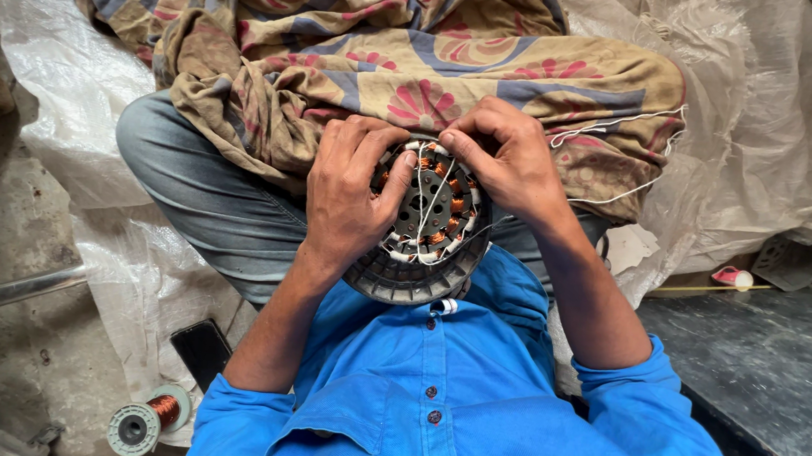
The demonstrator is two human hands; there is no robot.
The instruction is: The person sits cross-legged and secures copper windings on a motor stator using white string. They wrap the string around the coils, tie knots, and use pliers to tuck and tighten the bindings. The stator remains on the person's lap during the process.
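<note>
A round metal fan stator (425, 229) with copper windings rests in my lap, against my blue shirt. My left hand (352, 192) grips its left rim, thumb pressed on the coils. My right hand (504, 154) sits at the top right of the stator, fingers pinching a white thread (431, 201) that crosses the windings. More of the white thread (619, 124) trails off to the right over a patterned cloth.
A patterned floral cloth (389, 49) covers my legs. A spool of copper wire (145, 419) lies on the floor at lower left beside a dark phone (201, 352). Clear plastic sheeting (770, 119) spreads underneath. A dark slab (773, 373) is at right.
</note>
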